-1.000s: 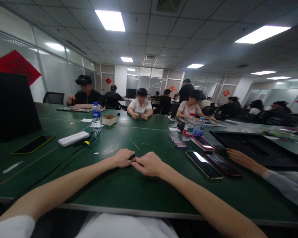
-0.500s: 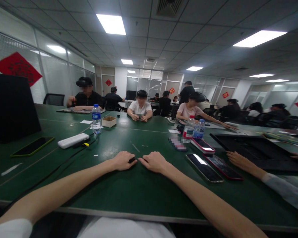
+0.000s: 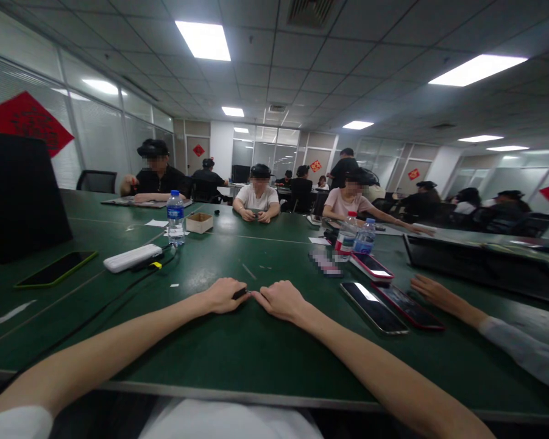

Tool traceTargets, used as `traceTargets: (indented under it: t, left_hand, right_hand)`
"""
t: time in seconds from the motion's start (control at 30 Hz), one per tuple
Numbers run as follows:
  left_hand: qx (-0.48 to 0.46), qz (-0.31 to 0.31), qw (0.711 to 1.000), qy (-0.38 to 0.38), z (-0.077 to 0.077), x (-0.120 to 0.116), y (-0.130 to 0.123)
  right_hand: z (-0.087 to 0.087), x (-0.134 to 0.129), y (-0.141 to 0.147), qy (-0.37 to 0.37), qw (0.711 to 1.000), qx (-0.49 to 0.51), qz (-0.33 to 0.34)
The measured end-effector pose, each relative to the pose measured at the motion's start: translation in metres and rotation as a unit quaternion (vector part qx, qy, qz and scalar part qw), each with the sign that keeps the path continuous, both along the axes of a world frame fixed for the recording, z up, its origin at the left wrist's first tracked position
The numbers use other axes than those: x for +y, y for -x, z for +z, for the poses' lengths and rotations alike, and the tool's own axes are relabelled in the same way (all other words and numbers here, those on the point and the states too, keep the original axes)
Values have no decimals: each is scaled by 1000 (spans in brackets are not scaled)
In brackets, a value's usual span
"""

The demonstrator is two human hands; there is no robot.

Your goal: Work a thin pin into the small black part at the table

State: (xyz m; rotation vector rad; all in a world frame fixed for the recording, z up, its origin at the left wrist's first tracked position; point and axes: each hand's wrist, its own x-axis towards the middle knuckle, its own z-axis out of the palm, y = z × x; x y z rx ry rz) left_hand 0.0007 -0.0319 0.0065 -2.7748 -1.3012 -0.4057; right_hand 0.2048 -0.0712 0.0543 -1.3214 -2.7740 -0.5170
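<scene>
Left hand: centre of frame, fingers curled together, pinching a small black object that juts toward the right.
Right hand: just right of centre, fingers folded together, thumb pointing at the object's tip; contact cannot be told, nor whether the palm holds anything.
Table: green, under both hands.
Middle left: white power bank with a black cable; phone in a green case.
Left of centre, farther back: water bottle, open box.
Middle right: black phone, near a co-worker's hand.
</scene>
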Motion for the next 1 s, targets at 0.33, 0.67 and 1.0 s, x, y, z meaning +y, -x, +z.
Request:
traceTargets:
  t: [0.33,0.67,1.0]
  left_hand:
    - [6,19,1000,-2,-1,3,-1]
    - [31,6,999,-17,-2,3,-1]
    - [44,6,999,-11,2,-1,-1]
  right_hand:
    - [-14,-32,36,-2,980,0,199]
    - [-5,13,-6,12,999,15,-26]
    - [-7,10,-2,38,999,14,-26]
